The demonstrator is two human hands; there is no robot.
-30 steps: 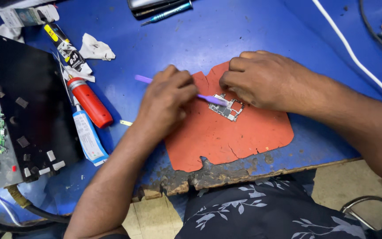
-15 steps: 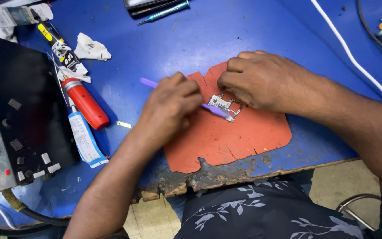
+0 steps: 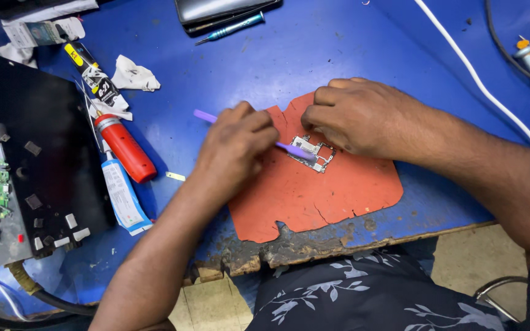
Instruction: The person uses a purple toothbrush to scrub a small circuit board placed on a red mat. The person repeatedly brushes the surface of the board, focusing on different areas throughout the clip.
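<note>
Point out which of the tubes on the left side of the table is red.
The red tube, the middle of three lying in a line. The one above it is black and yellow; the one below is white and blue.

A purple tool point(image 3: 295, 149) lies over an orange-red mat point(image 3: 320, 196) on the blue table point(image 3: 314, 49); beside them, a red bottle point(image 3: 124, 147) and seemingly silvery-green board point(image 3: 313, 152).
</note>
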